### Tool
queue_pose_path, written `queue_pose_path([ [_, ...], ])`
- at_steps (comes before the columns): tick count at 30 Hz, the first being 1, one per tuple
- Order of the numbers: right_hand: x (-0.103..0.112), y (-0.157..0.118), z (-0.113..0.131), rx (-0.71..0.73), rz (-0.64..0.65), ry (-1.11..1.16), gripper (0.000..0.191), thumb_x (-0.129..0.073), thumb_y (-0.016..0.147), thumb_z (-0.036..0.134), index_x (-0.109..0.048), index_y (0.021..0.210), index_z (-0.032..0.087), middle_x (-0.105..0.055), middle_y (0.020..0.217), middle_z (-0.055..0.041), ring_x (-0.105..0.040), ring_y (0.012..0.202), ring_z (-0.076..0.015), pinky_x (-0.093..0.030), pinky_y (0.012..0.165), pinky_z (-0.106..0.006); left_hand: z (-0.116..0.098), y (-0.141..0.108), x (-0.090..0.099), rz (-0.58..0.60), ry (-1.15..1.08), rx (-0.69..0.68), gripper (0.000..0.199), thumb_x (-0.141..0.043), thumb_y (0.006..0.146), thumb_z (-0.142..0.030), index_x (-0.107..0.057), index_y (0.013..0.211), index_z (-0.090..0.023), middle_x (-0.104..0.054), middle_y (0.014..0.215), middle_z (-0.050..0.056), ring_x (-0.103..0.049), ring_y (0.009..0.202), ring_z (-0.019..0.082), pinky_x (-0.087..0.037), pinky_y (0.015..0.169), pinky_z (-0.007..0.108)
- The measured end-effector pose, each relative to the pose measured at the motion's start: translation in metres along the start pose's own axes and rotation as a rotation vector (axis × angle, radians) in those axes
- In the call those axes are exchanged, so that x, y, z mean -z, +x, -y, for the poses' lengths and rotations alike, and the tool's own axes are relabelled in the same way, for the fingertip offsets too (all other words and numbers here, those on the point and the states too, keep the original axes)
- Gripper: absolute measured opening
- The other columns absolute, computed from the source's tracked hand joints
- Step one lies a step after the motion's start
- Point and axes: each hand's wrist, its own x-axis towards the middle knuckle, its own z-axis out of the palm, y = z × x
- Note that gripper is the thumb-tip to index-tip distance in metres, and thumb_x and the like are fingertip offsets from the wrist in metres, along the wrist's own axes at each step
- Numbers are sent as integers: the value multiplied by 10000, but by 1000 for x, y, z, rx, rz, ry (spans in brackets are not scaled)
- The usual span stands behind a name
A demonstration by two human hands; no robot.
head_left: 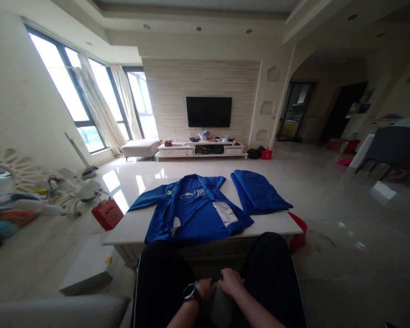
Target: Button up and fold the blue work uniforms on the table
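Note:
A blue jacket [194, 209] lies spread open on a white low table [126, 230], its printed inner back and white pocket linings showing. To its right on the same table rests a folded blue cloth [258, 193]. Below the table edge, between the knees, my left hand [205, 289], with a watch on the wrist, has its fingers curled. Close beside it is my right hand [231, 280], also curled. Both are at a pale grey thing [221, 303] that I cannot make out, apart from the garments.
Black-trousered knees [271, 255] press near the table's front edge. A red patterned box [107, 214] and a white box [89, 266] are at the left. Red plastic [298, 232] hangs by the table's right end. Beyond stands a TV cabinet [212, 152].

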Motion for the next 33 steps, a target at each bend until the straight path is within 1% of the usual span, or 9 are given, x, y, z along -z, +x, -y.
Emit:
queue_pose_path([
  [5,2,-2,3,2,-6,-28,242,-592,857,240,-788,999,222,-778,1140,-114,-706,1142,-309,-503,987,-412,0,0,0,-2,7,6,532,-312,1010,-415,-667,1319,-166,-687,1379,167,-627,1313,325,-457,1102,474],
  [8,1,-1,3,-9,-11,-39,227,-600,863,248,-786,993,226,-774,1149,-109,-695,1160,-307,-485,1018,-425,2,3,-2,1,-1,7,538,-319,1009,-422,-667,1320,-155,-683,1383,171,-624,1315,331,-458,1105,480],
  [13,1,-1,2,-9,1,-37,227,-595,868,242,-785,991,223,-774,1147,-106,-696,1157,-307,-484,1019,-428,4,7,-7,-10,-3,2,531,-315,1010,-414,-673,1308,-159,-697,1364,160,-636,1298,328,-461,1100,480],
  [17,3,-3,4,-9,10,-26,247,-596,861,240,-779,1027,227,-765,1184,-110,-688,1177,-308,-472,1035,-430,6,8,-8,-9,5,-7,528,-321,1007,-422,-675,1302,-165,-701,1360,154,-640,1293,323,-469,1090,474],
  [22,7,-5,5,-11,23,-16,255,-607,862,258,-776,1050,227,-760,1195,-120,-690,1176,-316,-474,1034,-435,4,5,-5,-6,4,1,531,-323,1007,-418,-672,1307,-154,-694,1365,167,-638,1294,330,-470,1091,486],
  [27,2,-3,3,-14,14,-30,276,-612,861,249,-775,1081,220,-755,1213,-127,-674,1206,-318,-458,1064,-457,0,1,-1,-5,7,7,528,-319,1008,-408,-676,1305,-158,-689,1372,170,-637,1299,321,-466,1097,472],
  [33,-1,-2,4,-75,7,-86,311,-609,884,282,-783,1123,187,-745,1234,-154,-643,1245,-352,-455,1078,-504,-3,-5,4,-1,-5,7,530,-325,1000,-391,-671,1313,-139,-680,1385,182,-631,1303,325,-459,1102,475],
])
